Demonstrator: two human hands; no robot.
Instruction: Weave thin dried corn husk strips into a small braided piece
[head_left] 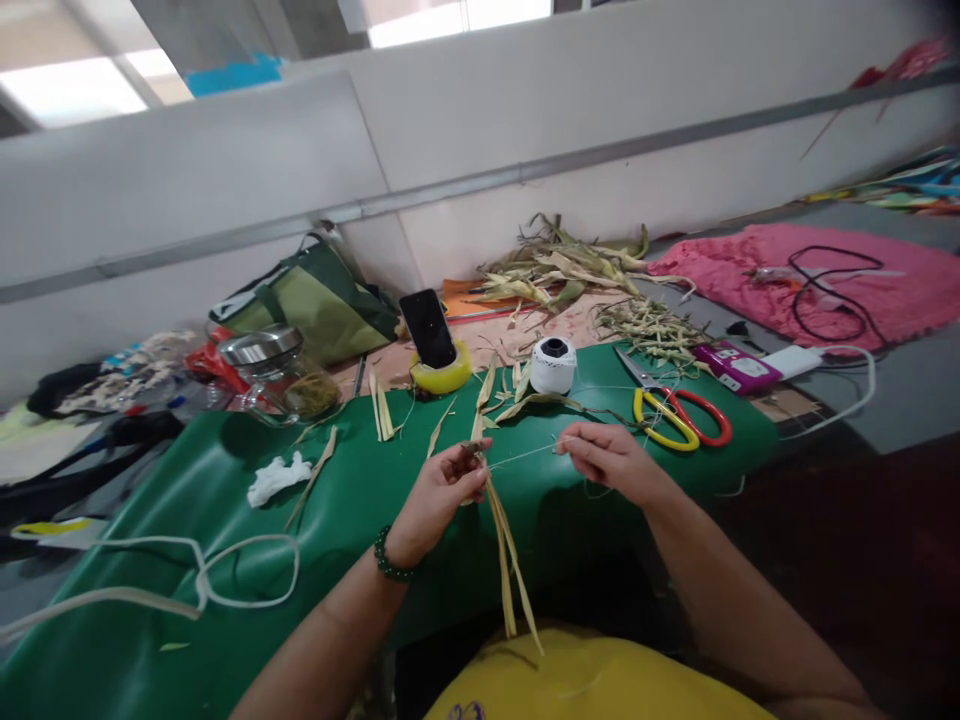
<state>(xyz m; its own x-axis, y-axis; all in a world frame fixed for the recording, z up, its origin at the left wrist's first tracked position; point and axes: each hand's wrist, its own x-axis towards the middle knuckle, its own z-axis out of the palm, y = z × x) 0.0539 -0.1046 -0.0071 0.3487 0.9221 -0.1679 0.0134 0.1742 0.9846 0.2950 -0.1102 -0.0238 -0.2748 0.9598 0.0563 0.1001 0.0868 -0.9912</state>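
As I look down through the head view, the dried husk strips (504, 560) hang nearest, well in front of the white thread spool (553, 372), and the left hand (442, 490) has its fingers curled closed on their tops. The right hand (616, 464), in front of the spool and a little to its right, pinches fine thread (525, 456), thumb against finger, straight between both hands. I'd pull evenly and pinch firmly where thread meets husk: too hard could split it. Scissors (670, 413) lie right of the spool, a phone (427, 330) leans left of it, a husk pile (570, 268) sits behind.
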